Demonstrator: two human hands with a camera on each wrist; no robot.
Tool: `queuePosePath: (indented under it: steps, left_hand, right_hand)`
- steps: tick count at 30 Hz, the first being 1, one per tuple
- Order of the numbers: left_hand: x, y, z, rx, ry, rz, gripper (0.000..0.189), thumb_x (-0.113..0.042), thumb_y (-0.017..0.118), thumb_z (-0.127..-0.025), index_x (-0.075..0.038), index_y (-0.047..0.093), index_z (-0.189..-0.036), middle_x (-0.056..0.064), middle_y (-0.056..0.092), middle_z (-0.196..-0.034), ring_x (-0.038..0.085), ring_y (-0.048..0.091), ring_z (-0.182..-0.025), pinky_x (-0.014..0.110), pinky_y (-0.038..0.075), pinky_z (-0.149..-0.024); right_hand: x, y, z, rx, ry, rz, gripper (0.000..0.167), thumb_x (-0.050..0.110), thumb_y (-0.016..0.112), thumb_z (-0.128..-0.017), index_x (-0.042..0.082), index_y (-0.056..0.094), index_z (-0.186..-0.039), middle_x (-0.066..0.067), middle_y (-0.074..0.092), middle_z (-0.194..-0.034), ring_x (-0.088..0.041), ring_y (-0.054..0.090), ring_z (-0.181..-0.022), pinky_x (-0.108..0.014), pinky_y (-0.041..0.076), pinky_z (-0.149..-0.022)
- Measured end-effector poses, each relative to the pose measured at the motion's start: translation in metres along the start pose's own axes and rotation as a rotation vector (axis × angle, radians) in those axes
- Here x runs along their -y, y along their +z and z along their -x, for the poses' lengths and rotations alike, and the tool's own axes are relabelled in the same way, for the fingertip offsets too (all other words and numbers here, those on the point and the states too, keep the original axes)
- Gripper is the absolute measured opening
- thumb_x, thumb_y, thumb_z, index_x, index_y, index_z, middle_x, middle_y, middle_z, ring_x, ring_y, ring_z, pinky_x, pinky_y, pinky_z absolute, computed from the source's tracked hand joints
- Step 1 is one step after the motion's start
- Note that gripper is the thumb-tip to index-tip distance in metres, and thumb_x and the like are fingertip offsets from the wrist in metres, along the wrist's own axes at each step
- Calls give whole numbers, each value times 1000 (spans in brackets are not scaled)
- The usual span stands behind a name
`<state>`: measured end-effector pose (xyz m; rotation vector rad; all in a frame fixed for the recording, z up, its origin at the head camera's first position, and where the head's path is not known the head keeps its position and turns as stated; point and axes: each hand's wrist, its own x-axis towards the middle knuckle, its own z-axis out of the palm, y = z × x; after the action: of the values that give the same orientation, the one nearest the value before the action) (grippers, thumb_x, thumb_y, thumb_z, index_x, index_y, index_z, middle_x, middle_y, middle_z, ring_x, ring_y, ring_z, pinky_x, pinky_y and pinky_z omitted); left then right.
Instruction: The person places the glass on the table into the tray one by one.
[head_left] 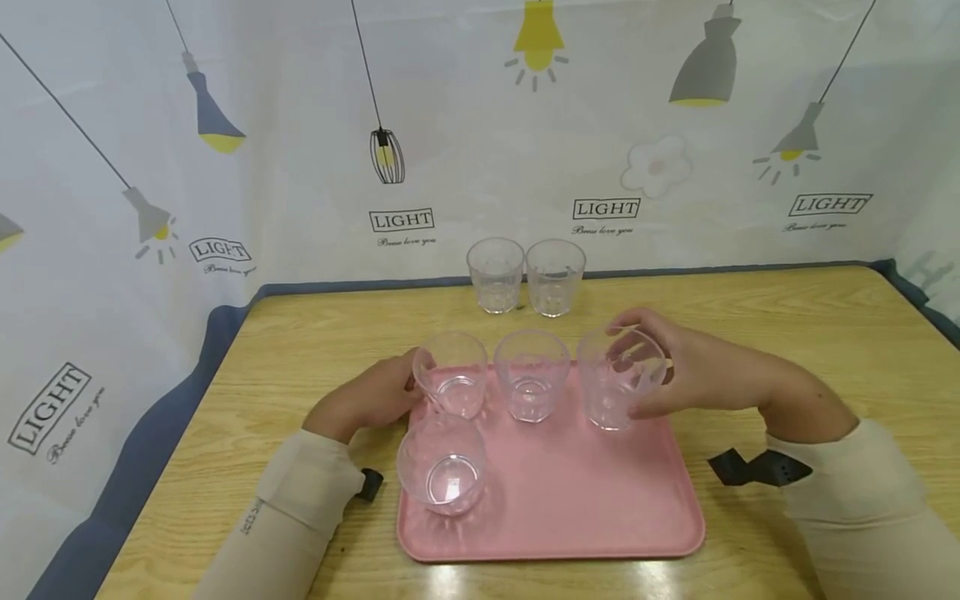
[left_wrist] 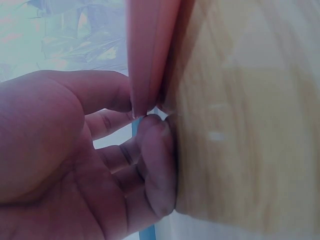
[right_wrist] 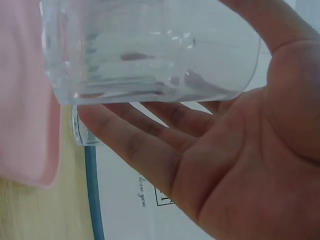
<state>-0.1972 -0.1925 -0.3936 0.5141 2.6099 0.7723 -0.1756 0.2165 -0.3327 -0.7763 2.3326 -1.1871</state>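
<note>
A pink tray [head_left: 577, 500] lies on the wooden table with several clear cups on it. My right hand [head_left: 712, 371] holds the rightmost cup [head_left: 600, 400] of the back row, thumb on its near side and fingers round its far side. In the right wrist view, this cup [right_wrist: 150, 55] sits close over the tray. At the tray's left edge my left hand [head_left: 378, 392] grips the rim [left_wrist: 152, 50], thumb on it and fingers curled at its underside. Beside that hand stands the left cup [head_left: 453, 375]; another cup [head_left: 442, 475] is nearer me, and one [head_left: 531, 383] is mid-row.
Two more clear cups, a left one [head_left: 495, 279] and a right one [head_left: 555, 279], stand side by side at the table's back edge. Behind the wooden table [head_left: 300, 333] hangs a white sheet [head_left: 480, 150] printed with lamps.
</note>
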Motion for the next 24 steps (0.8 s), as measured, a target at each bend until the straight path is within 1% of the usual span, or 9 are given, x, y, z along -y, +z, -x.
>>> queuePosePath:
  steps: [4, 7, 12, 19, 21, 24]
  left_hand:
    - [-1, 0, 1, 2, 0, 5, 21, -17, 54, -101, -14, 53, -122, 7, 64, -111, 21, 56, -100, 41, 47, -91]
    - [-1, -1, 1, 2, 0, 9, 22, -16, 55, -100, -14, 54, -122, 7, 64, -111, 21, 56, -99, 41, 47, -91]
    - [-1, -1, 1, 3, -1, 12, 22, -15, 55, -100, -13, 54, -121, 7, 63, -107, 21, 56, -97, 40, 47, -89]
    - [-2, -2, 1, 8, 2, 4, 21, -16, 54, -100, -13, 54, -121, 6, 62, -101, 21, 56, -94, 38, 47, -86]
    - [-2, -2, 1, 7, 3, 4, 21, -16, 54, -100, -13, 54, -121, 6, 62, -101, 21, 56, -94, 38, 47, -87]
    - [-3, -2, 1, 7, 4, 4, 22, -15, 54, -100, -13, 53, -122, 6, 62, -102, 21, 56, -94, 39, 47, -87]
  right_hand:
    - [7, 5, 1, 68, -23, 4, 81, 23, 85, -78, 11, 33, -139, -19, 54, -135, -36, 57, -122, -39, 56, -86]
    - [13, 10, 2, 98, -28, 22, 82, 26, 86, -77, 13, 33, -139, -17, 53, -136, -35, 56, -122, -38, 55, -90]
    - [22, 21, 2, 113, -35, 34, 85, 28, 87, -75, 17, 34, -140, -10, 53, -136, -31, 58, -121, -40, 53, -94]
    - [28, 40, -1, 146, -124, -2, 87, 29, 87, -76, 16, 33, -142, -11, 53, -137, -32, 55, -126, -43, 52, -100]
    - [30, 45, -2, 149, -143, 6, 86, 31, 88, -76, 16, 34, -142, -10, 54, -136, -31, 56, -126, -43, 52, -101]
    - [32, 52, -3, 140, -153, 38, 84, 33, 88, -75, 17, 36, -140, -8, 55, -135, -27, 57, -124, -40, 52, -100]
